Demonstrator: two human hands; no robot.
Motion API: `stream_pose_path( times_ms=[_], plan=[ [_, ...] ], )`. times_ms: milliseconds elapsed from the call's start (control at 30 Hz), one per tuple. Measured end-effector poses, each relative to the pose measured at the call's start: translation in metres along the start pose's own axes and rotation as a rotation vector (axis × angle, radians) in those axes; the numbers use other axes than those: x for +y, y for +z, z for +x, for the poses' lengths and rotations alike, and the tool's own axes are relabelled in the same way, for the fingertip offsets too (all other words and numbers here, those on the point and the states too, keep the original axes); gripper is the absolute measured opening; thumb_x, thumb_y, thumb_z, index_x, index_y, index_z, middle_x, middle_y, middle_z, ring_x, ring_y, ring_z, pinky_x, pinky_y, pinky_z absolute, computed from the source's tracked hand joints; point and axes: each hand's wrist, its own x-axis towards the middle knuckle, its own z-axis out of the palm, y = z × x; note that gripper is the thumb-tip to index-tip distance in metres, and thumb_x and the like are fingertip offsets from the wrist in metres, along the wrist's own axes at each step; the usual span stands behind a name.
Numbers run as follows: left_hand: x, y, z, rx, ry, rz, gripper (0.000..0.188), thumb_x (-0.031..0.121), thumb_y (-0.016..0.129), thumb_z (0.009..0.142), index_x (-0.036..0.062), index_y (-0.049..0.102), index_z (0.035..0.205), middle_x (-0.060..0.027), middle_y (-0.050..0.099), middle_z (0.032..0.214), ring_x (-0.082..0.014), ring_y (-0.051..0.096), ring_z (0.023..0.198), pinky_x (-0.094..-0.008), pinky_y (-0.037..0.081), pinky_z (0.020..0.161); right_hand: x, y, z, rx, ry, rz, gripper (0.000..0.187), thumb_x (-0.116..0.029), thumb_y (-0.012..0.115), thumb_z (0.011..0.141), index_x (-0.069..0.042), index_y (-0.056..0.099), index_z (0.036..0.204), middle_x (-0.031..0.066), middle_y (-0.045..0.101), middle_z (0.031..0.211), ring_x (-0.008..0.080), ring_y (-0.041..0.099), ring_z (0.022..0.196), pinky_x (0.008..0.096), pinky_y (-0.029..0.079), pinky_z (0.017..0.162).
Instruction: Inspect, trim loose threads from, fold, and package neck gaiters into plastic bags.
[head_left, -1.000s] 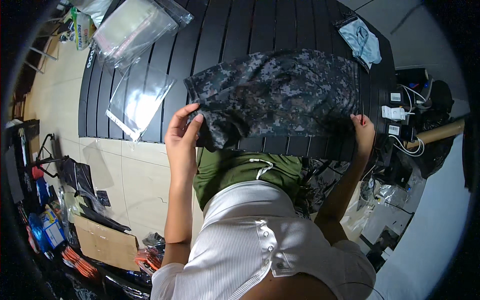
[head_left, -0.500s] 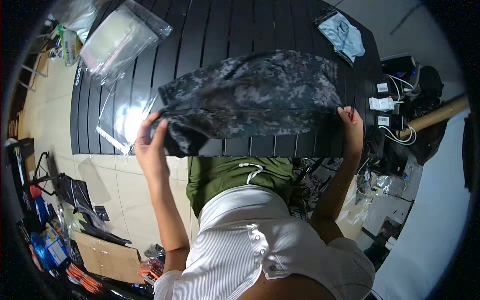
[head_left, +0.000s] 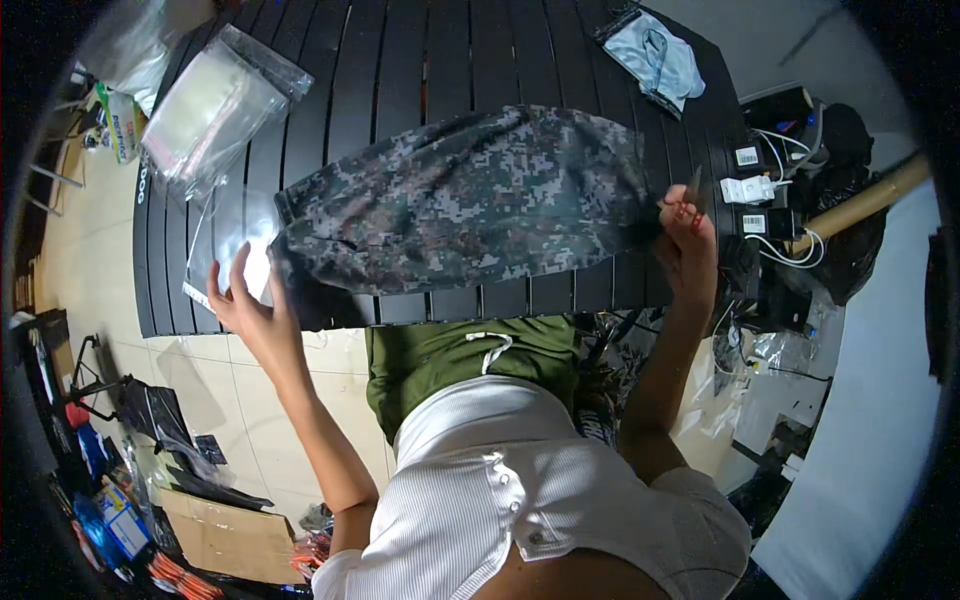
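Along the worktop's [head_left: 400,60] near edge, left hand [head_left: 250,305] spreads open beside a clear bag [head_left: 225,240], apparently off the camouflage garment [head_left: 470,200], which lies stretched across dark slats; right hand [head_left: 685,235] pinches its right end.

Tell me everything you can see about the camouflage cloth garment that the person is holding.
The camouflage cloth garment is a soft fabric with a pixelated grey, green and dark pattern. It is stretched out sideways, sloping down to the left, over the black slatted table. The right hand grips its right end; the left hand is at its lower left corner, fingers spread. Its left end overlaps a clear plastic bag.
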Motion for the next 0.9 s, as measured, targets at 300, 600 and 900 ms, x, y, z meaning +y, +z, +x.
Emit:
stream_pose_path(
  times_ms=[300, 600, 900],
  plan=[
    [0.165, 0.031, 0.010, -0.705, 0.806, -0.894, 0.048, 0.033, 0.062, 0.077, 0.0096, 0.052, 0.117, -0.0098, 0.051, 0.120, -0.0312, 0.033, 0.123, -0.0423, 0.023, 0.101, -0.040, 0.083, -0.015, -0.430, -0.009, -0.192, 0.020, -0.003, 0.062, 0.072, -0.007, 0.046, 0.082, 0.0021, 0.047, 0.070, 0.0020, 0.033, 0.043, 0.0159, 0.024, 0.036],
    [0.167, 0.040, 0.008, -1.088, 0.288, -1.019, 0.019, 0.017, 0.066, 0.078, 0.0002, 0.060, 0.085, -0.0029, 0.060, 0.070, -0.0042, 0.052, 0.063, -0.0210, 0.041, 0.057, -0.033, 0.077, -0.017, -0.475, 0.086, -0.140, 0.030, -0.003, 0.066, 0.067, -0.006, 0.041, 0.083, 0.0007, 0.044, 0.068, 0.0017, 0.032, 0.044, 0.0166, 0.022, 0.037],
    [0.142, 0.028, -0.002, -1.362, -0.177, -1.412, 0.013, 0.003, 0.058, 0.080, 0.0061, 0.048, 0.073, 0.0022, 0.053, 0.075, -0.0033, 0.048, 0.072, -0.0173, 0.038, 0.068, -0.029, 0.078, -0.018, -0.413, 0.001, -0.125, 0.026, 0.001, 0.063, 0.068, -0.004, 0.045, 0.086, 0.0043, 0.049, 0.070, 0.0022, 0.035, 0.044, 0.0173, 0.025, 0.038]
  ],
)
